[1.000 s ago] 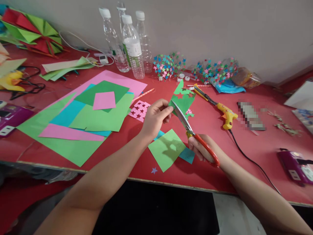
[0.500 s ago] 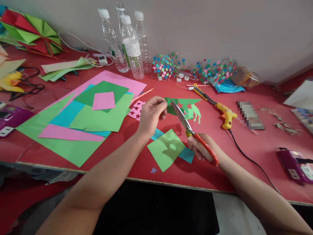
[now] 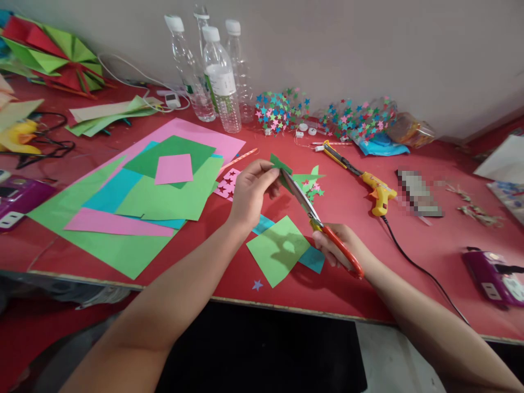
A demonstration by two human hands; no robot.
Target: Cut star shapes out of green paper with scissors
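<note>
My left hand point(image 3: 254, 188) pinches a small dark green paper piece point(image 3: 280, 162) above the table's middle. In my right hand point(image 3: 338, 245) are the scissors point(image 3: 313, 218) with red handles, their blades together at the paper's lower edge. Beyond the blades lie green paper scraps point(image 3: 305, 179) and small stars point(image 3: 314, 192). Below my hands a light green square point(image 3: 278, 251) rests over a blue strip point(image 3: 311, 259). A pink sheet with star-shaped holes point(image 3: 226, 185) lies partly behind my left hand.
Stacked coloured sheets point(image 3: 164, 194) cover the left of the red table. Plastic bottles point(image 3: 223, 82) and star-filled clear containers point(image 3: 278, 112) stand along the wall. To the right are a yellow glue gun point(image 3: 379, 192), its cable, a pixelated dark object point(image 3: 420, 192) and a purple power strip point(image 3: 497, 277).
The scissor blades have closed and now meet the dark green paper at my left fingers. The larger green part has dropped away to the right of the blades, onto the scraps.
</note>
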